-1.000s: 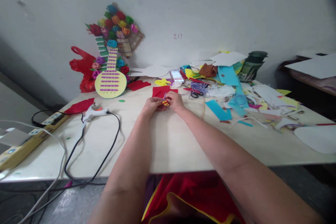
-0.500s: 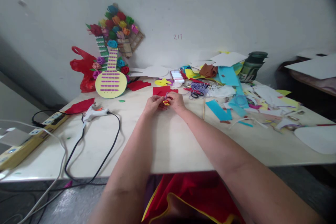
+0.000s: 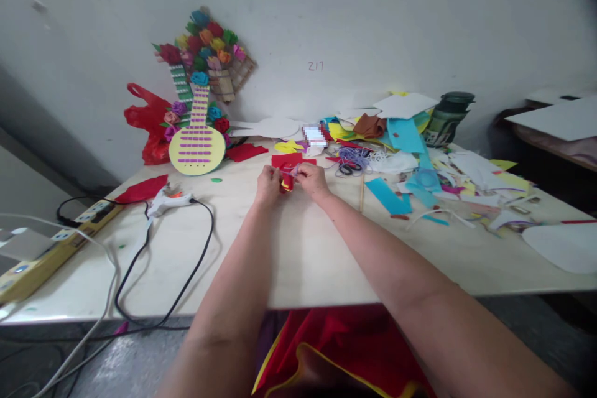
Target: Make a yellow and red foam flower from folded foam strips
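Note:
Over the middle of the table, my left hand (image 3: pixel 268 183) is closed, its fingertips pinching one end of a light purple string. My right hand (image 3: pixel 310 178) is closed too, with thumb and finger pressed on the same purple string (image 3: pixel 289 171), which spans the short gap between both hands. Just below the string, between the hands, is a small red and yellow piece (image 3: pixel 286 185); its exact shape is too small to make out. Behind it a flat red sheet (image 3: pixel 295 158) lies on the table, partly hidden by my fingers.
To the left are a white glue gun (image 3: pixel 170 200) with its black cord and a power strip (image 3: pixel 60 237). A yellow paper lute (image 3: pixel 198 148) leans at the back. Purple yarn (image 3: pixel 353 157), scissors (image 3: pixel 349 168), blue scraps (image 3: pixel 388 196) and a dark bottle (image 3: pixel 450 119) lie to the right.
My hands have moved slightly apart, and the purple string now shows stretched between them. The red and yellow piece has turned, showing more red.

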Tool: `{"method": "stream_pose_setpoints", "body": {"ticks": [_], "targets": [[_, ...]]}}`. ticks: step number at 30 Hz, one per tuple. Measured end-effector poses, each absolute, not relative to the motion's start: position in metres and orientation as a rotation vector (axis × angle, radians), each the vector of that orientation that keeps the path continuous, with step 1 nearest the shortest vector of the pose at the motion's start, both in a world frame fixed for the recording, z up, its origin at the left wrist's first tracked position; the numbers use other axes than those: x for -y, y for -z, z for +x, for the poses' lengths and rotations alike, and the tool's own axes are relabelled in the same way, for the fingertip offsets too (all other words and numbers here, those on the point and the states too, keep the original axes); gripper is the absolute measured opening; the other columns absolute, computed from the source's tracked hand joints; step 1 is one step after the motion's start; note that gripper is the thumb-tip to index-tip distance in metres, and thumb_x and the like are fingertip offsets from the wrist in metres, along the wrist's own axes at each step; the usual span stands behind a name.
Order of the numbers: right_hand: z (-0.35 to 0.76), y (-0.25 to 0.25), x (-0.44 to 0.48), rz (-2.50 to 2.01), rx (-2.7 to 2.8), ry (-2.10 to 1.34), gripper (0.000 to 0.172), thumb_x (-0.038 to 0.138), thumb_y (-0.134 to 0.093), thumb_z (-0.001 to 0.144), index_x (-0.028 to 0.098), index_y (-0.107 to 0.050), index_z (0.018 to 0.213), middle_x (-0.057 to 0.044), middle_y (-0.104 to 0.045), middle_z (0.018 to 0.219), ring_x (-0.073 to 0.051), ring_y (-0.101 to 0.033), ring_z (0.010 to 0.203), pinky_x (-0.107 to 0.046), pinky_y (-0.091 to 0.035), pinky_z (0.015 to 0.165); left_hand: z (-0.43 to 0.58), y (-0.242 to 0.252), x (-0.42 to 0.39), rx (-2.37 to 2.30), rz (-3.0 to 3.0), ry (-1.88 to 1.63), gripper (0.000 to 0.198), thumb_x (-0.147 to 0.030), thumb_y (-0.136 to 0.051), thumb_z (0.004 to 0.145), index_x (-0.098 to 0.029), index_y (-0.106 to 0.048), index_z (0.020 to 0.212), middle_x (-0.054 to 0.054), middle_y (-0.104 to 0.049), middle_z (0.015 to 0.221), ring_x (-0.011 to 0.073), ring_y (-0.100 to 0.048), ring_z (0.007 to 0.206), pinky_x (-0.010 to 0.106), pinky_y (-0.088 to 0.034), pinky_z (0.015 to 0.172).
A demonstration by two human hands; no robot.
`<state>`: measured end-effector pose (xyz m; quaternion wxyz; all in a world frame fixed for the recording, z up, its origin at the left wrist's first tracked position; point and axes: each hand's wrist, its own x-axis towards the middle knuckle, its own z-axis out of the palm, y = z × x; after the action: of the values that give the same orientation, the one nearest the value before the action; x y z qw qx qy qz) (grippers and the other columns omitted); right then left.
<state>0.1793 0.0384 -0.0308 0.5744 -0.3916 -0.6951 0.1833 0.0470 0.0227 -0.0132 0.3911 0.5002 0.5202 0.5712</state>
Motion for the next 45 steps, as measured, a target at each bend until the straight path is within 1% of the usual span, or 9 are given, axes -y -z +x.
{"method": "stream_pose_setpoints", "body": {"ticks": [6, 12, 17, 22, 26, 33, 38, 42, 45], "targets": [[0.174, 0.020, -0.032, -0.894, 1.404, -0.713, 0.008, 0.017, -0.066, 0.061, 0.018, -0.059, 0.056, 0.001, -0.062, 0.063, -0.012, -0.056, 0.062, -0.025, -0.045, 0.062, 0.042, 0.015, -0.026, -1.420, 1.137, -1.437, 0.009, -0.020, -0.047, 0.080, -0.021, -0.040, 0.074, -0.005, -0.053, 0.052, 0.0116, -0.051, 0.044, 0.023, -0.041, 0.049], [0.172, 0.011, -0.026, -0.766, 1.095, -1.233, 0.026, 0.029, -0.076, 0.050, 0.016, -0.055, 0.058, 0.003, -0.059, 0.056, -0.009, -0.051, 0.046, -0.020, -0.037, 0.039, 0.040, 0.023, -0.035, -1.582, 1.356, -1.462, 0.019, -0.022, -0.057, 0.073, -0.018, -0.045, 0.059, -0.004, -0.047, 0.052, 0.0090, -0.043, 0.050, 0.019, -0.032, 0.048], [0.175, 0.006, -0.021, -0.642, 0.944, -1.432, 0.024, 0.025, -0.074, 0.056, 0.017, -0.053, 0.064, 0.003, -0.059, 0.054, -0.008, -0.052, 0.045, -0.018, -0.034, 0.037, 0.046, 0.015, -0.026, -1.336, 1.197, -1.422, 0.021, -0.030, -0.057, 0.073, -0.017, -0.047, 0.060, -0.005, -0.042, 0.044, 0.0076, -0.036, 0.040, 0.020, -0.027, 0.042], [0.176, 0.001, -0.020, -0.631, 0.788, -1.471, 0.013, 0.016, -0.063, 0.066, 0.017, -0.051, 0.065, 0.006, -0.053, 0.048, -0.003, -0.037, 0.034, -0.017, -0.026, 0.033, 0.050, 0.005, -0.014, -0.911, 1.079, -1.447, 0.022, -0.027, -0.063, 0.068, -0.016, -0.047, 0.059, -0.006, -0.037, 0.044, 0.0045, -0.031, 0.039, 0.019, -0.022, 0.040], [0.176, 0.001, -0.020, -0.699, 0.718, -1.483, 0.022, 0.015, -0.060, 0.071, 0.017, -0.042, 0.057, 0.008, -0.046, 0.043, -0.002, -0.030, 0.032, -0.017, -0.020, 0.031, 0.051, 0.001, -0.010, -0.808, 1.080, -1.445, 0.015, -0.025, -0.064, 0.069, -0.014, -0.053, 0.066, -0.007, -0.038, 0.049, 0.0022, -0.026, 0.038, 0.018, -0.022, 0.038], [0.181, 0.004, -0.025, -0.716, 0.739, -1.572, 0.028, 0.013, -0.064, 0.068, 0.018, -0.040, 0.055, 0.009, -0.039, 0.038, -0.002, -0.027, 0.032, -0.015, -0.019, 0.030, 0.053, -0.002, -0.003, -0.748, 1.118, -1.355, 0.026, -0.032, -0.060, 0.075, -0.015, -0.047, 0.061, -0.003, -0.052, 0.056, 0.0002, -0.019, 0.035, 0.018, -0.022, 0.036], [0.184, 0.007, -0.029, -0.798, 0.814, -1.519, 0.028, 0.014, -0.071, 0.063, 0.017, -0.044, 0.055, 0.007, -0.044, 0.041, -0.003, -0.035, 0.034, -0.016, -0.023, 0.031, 0.054, 0.004, -0.009, -0.707, 1.154, -1.274, 0.029, -0.034, -0.061, 0.075, -0.016, -0.046, 0.059, -0.008, -0.031, 0.040, 0.0012, -0.021, 0.033, 0.018, -0.019, 0.036], [0.187, 0.005, -0.028, -0.847, 0.879, -1.460, 0.029, 0.019, -0.074, 0.061, 0.016, -0.046, 0.054, 0.006, -0.047, 0.041, -0.004, -0.041, 0.036, -0.016, -0.028, 0.034, 0.055, 0.005, -0.010, -0.724, 1.140, -1.283, 0.029, -0.030, -0.063, 0.072, -0.015, -0.043, 0.059, -0.003, -0.049, 0.054, -0.0007, -0.024, 0.034, 0.018, -0.016, 0.036], [0.188, 0.004, -0.025, -0.862, 0.898, -1.416, 0.029, 0.020, -0.077, 0.056, 0.016, -0.048, 0.053, 0.006, -0.051, 0.042, -0.005, -0.046, 0.038, -0.018, -0.037, 0.040, 0.054, 0.005, -0.008, -0.727, 1.136, -1.277, 0.027, -0.029, -0.063, 0.071, -0.015, -0.043, 0.059, -0.002, -0.052, 0.057, -0.0005, -0.024, 0.035, 0.019, -0.017, 0.037]]}}
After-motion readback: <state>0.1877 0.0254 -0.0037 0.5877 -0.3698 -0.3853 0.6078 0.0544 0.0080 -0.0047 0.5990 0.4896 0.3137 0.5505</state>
